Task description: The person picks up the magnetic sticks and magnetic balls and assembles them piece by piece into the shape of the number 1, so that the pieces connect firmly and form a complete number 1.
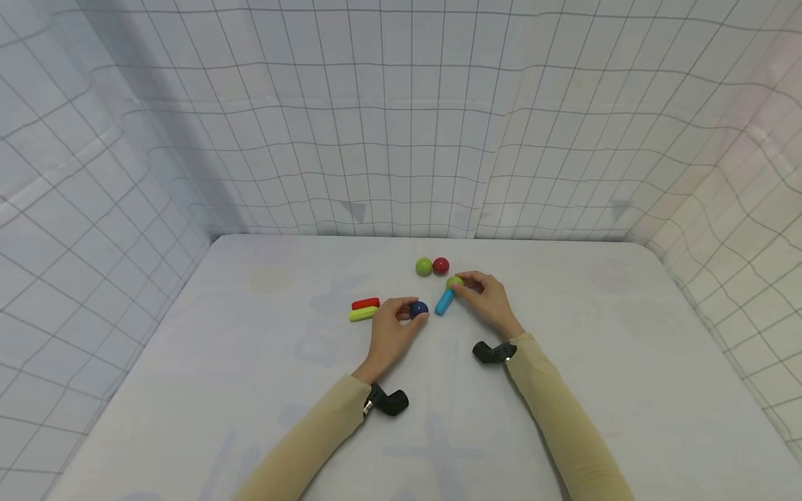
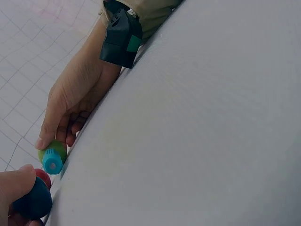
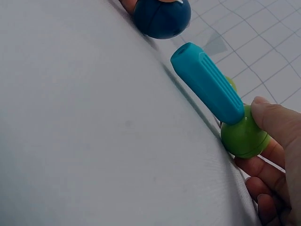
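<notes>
The right hand (image 1: 491,303) pinches a held green ball (image 3: 244,134) between thumb and fingers, and a blue stick (image 3: 207,82) stands out from that ball, one end against it (whether seated in it or only touching, I cannot tell). The left hand (image 1: 390,334) grips a dark blue ball (image 1: 419,309), its thumb on the near side. What any next move seems to turn on is the gap between this ball and the stick's free end: the stick's long axis slants from the green ball back toward the person and a little left, so the free end sits between the hands, just right of the dark blue ball, apart from it and nearer the left hand's fingertips than the right's. Farther out, a yellow stick (image 1: 363,314) and a red stick (image 1: 366,303) lie side by side left of the left hand, while a loose green ball (image 1: 424,266) and a red ball (image 1: 441,266) rest next to each other beyond both hands on the white table (image 1: 219,313). No container shows.
</notes>
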`<state>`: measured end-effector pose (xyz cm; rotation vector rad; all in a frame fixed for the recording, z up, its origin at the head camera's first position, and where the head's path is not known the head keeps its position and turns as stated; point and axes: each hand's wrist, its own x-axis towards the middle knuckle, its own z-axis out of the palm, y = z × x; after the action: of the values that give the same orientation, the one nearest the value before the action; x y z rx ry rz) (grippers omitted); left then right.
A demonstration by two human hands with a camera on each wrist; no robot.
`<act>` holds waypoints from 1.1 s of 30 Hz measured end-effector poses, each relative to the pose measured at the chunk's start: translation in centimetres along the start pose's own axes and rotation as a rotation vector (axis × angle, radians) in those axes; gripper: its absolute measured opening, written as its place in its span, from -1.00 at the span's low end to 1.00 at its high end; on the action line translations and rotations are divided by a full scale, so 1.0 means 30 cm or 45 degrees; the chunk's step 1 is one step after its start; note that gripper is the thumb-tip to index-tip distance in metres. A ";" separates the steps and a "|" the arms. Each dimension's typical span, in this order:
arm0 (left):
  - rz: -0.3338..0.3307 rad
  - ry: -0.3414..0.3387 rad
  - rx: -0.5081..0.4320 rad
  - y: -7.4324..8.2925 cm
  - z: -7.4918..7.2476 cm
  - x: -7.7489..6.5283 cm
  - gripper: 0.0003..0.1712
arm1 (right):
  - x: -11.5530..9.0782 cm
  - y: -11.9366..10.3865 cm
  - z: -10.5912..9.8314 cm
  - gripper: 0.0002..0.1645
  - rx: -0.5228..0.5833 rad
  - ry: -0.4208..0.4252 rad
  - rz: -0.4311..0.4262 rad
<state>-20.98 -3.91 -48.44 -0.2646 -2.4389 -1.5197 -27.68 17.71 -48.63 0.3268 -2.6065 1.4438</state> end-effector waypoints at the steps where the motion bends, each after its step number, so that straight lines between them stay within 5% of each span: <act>1: 0.005 -0.001 0.004 -0.002 0.000 -0.002 -0.60 | 0.000 0.000 0.000 -0.55 -0.001 0.000 0.002; 33: 0.010 -0.067 -0.120 0.013 0.008 -0.002 -0.57 | -0.003 0.005 0.008 -0.54 -0.008 0.015 0.004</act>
<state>-20.85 -3.52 -48.23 -0.3357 -2.4061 -1.6469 -27.64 17.59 -48.91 0.3126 -2.6031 1.4334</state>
